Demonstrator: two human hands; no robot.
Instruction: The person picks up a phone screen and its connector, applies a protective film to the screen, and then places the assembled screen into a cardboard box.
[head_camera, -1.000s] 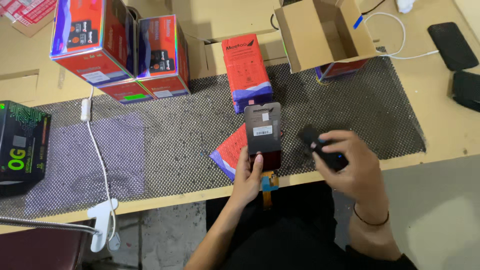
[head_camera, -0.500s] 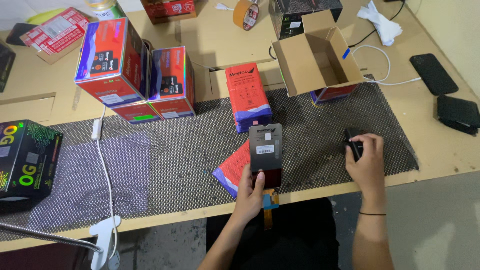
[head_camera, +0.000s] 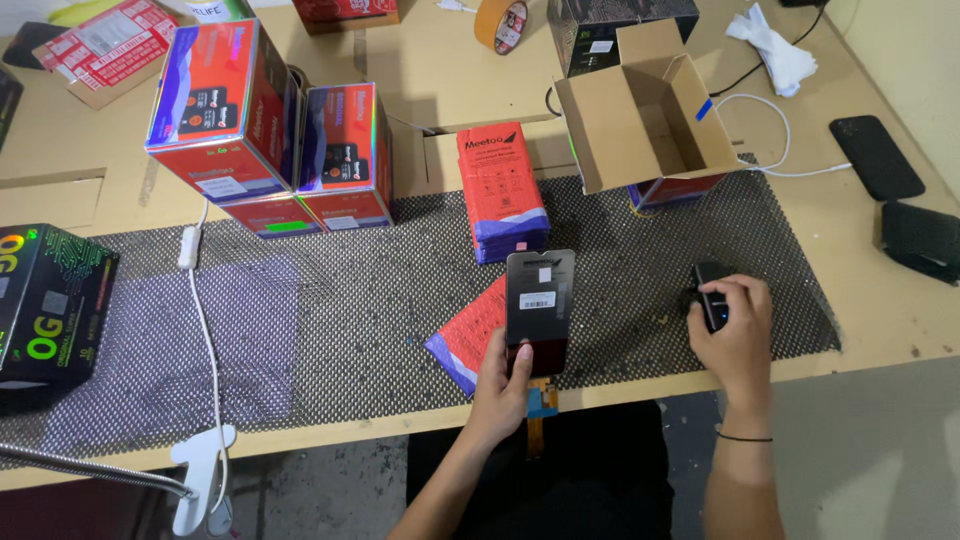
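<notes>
My left hand (head_camera: 502, 388) grips the lower edge of a black phone screen panel (head_camera: 540, 310) and holds it upright over the mat. An orange flex cable (head_camera: 540, 405) hangs below the panel. Beneath it a flat red and purple pack (head_camera: 470, 330) lies on the black mesh mat (head_camera: 330, 320). My right hand (head_camera: 735, 335) rests on the mat to the right, its fingers closed over a small black device (head_camera: 708, 290).
An open cardboard box (head_camera: 645, 120) stands behind, with a stack of red packs (head_camera: 502, 190) to its left. Red and blue boxes (head_camera: 265, 130) sit at back left, a black and green box (head_camera: 45, 300) at far left. A white cable (head_camera: 205, 350), tape roll (head_camera: 502, 22) and dark phones (head_camera: 880, 155) lie around.
My right hand has moved from beside the panel out to the right and down onto the mat with the black device. The left hand keeps holding the panel. The view has shifted.
</notes>
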